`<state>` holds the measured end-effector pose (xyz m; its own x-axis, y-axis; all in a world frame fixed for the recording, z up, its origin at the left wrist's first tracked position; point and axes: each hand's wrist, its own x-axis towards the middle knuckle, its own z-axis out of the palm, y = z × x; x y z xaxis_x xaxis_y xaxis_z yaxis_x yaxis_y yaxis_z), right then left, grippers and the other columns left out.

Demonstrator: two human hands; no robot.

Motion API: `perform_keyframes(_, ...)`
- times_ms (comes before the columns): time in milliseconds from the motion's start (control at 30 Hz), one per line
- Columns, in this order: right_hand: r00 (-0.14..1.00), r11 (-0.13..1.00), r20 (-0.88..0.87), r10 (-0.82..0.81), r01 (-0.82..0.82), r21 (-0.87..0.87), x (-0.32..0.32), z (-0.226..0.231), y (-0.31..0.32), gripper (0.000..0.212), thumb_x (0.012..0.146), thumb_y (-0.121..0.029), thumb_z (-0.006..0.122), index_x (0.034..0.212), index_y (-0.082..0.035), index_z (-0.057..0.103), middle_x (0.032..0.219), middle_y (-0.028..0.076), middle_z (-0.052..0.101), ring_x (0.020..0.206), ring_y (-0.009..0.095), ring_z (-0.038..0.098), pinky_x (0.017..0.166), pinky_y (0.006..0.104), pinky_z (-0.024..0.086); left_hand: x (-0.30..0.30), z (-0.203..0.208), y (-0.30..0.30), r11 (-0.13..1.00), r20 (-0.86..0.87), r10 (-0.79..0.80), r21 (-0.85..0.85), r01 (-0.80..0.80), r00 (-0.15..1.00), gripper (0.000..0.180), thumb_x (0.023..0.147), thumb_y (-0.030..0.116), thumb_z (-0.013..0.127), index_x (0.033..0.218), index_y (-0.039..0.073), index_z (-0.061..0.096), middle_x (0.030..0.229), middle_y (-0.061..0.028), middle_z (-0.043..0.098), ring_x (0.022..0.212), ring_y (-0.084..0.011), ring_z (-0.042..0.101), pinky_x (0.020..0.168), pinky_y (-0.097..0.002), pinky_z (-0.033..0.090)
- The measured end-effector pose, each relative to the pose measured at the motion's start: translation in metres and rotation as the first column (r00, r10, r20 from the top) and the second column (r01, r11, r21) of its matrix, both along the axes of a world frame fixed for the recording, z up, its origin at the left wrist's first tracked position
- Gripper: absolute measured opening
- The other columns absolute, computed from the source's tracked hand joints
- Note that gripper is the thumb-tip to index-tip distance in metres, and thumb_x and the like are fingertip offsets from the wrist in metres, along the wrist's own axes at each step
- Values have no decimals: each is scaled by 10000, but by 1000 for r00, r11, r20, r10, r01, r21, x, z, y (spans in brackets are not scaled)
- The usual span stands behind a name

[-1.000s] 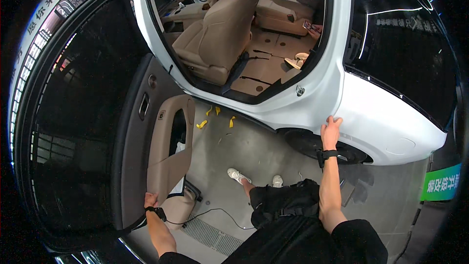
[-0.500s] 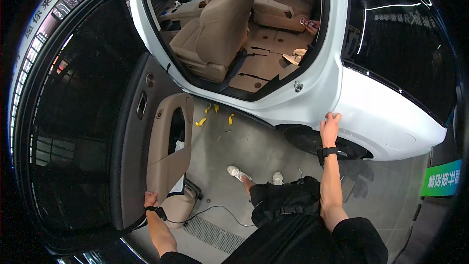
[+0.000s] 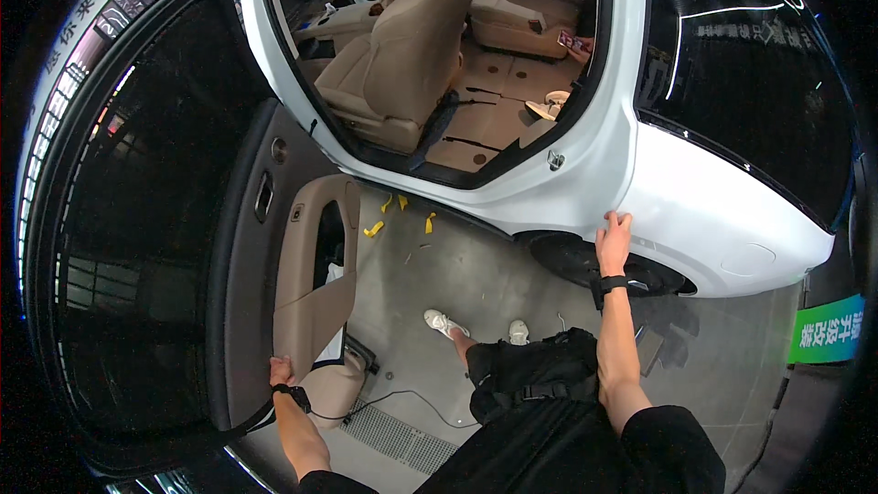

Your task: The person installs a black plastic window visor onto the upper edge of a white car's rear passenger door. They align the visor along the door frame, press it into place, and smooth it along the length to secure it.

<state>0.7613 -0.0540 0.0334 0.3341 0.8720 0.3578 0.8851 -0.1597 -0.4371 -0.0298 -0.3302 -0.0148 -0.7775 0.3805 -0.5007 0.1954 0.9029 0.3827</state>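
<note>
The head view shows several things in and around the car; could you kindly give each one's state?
Car door: open
Door window: glass raised
Left hand: touching the car door
Right hand: resting on white body panel
Beige seat: backrest upright
Phone: in another person's hand
Yellow strips: on the floor

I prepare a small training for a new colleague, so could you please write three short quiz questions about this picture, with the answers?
1. Which hand is at the edge of the open car door?
2. True or false: the right hand is at the white body panel by the rear wheel.
3. What colour are the bright scraps on the floor? A) red B) yellow C) blue

Key: 1. The left hand. 2. True. 3. B.
</note>
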Motion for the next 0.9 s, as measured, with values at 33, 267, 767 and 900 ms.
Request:
perform_keyframes(33, 999, 999, 26, -34, 35, -27, -4, -1, 0, 315, 715, -31, 608, 1016, -62, 521, 994, 170, 442, 740, 362, 580, 646, 438, 479, -14, -6, -8, 1000, -7, 6, 6, -6, 1000, 357, 855, 318, 559, 1059, 53, 435, 997, -175, 530, 785, -284, 564, 516, -343, 524)
perform_keyframes(267, 951, 934, 215, 222, -144, -327, -5, 8, -7, 431, 747, -110, 607, 1162, -125, 490, 971, 192, 517, 654, 357, 609, 586, 456, 493, -46, -24, -49, 998, -95, -48, -47, 44, 994, 289, 860, 294, 534, 992, 72, 404, 892, -145, 544, 730, -261, 565, 464, -315, 496)
perform_keyframes(767, 931, 915, 243, 271, -170, -366, 20, -34, -4, 501, 746, -137, 562, 1232, -122, 443, 734, 170, 625, 683, 366, 618, 602, 484, 484, -21, -5, -28, 995, -11, -12, 98, 13, 1000, 288, 796, 211, 615, 929, 121, 377, 721, -83, 483, 568, -187, 472, 414, -341, 389)
perform_keyframes(900, 935, 906, 226, 274, -172, -388, 11, -52, -4, 548, 743, -165, 579, 1263, -103, 415, 776, 172, 626, 701, 360, 622, 608, 479, 490, -16, 8, -36, 990, 10, 79, 117, -79, 997, 276, 746, 191, 637, 909, 124, 425, 852, -88, 517, 709, -203, 515, 496, -337, 463)
